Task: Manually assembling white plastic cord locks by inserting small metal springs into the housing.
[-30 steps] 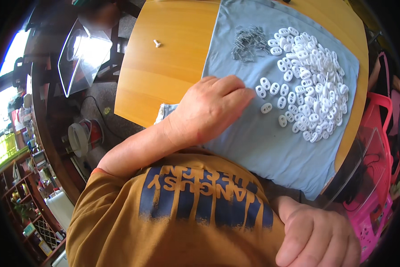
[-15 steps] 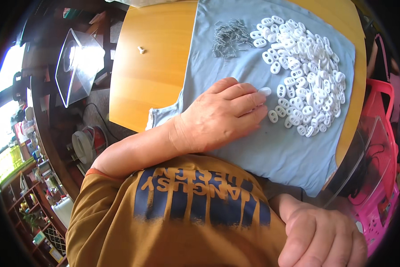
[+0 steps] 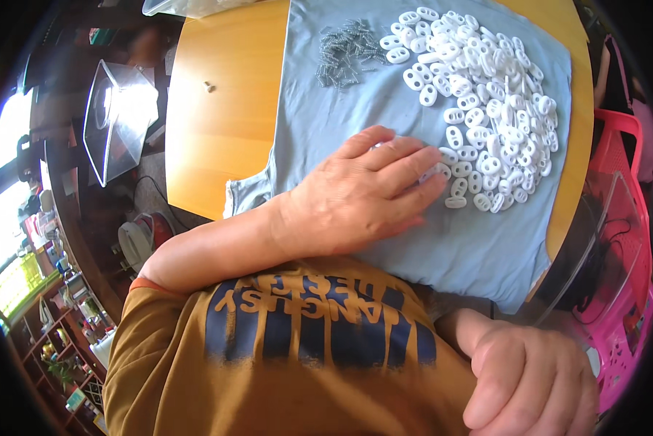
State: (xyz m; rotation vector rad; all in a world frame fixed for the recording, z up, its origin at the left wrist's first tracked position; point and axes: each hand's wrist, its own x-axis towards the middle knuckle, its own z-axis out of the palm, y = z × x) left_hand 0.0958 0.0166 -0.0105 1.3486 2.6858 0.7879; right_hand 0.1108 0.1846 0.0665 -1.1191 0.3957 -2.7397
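Observation:
My left hand (image 3: 359,189) reaches over the blue-grey cloth (image 3: 326,116) to the near left edge of a big pile of white oval plastic pieces with two holes (image 3: 490,109). Its fingers are bent downward, and white bits show between and beside them; how many pieces are under the palm is hidden. A small heap of thin metal springs (image 3: 348,54) lies left of the white pile, beyond this hand. At the lower right, off the table, my right hand (image 3: 533,381) is curled closed with its back up. Whatever its fingers hold, if anything, is hidden.
The cloth covers part of a yellow wooden table (image 3: 221,138), where a small pale piece (image 3: 208,86) lies alone. A clear plastic container (image 3: 195,7) stands at the far left edge. To the right is a red plastic chair (image 3: 624,211); on the left, a clear box (image 3: 119,123).
My left hand has moved in against the white pile, over several pieces at its near edge. The view has shifted slightly. My right hand stays curled in about the same place.

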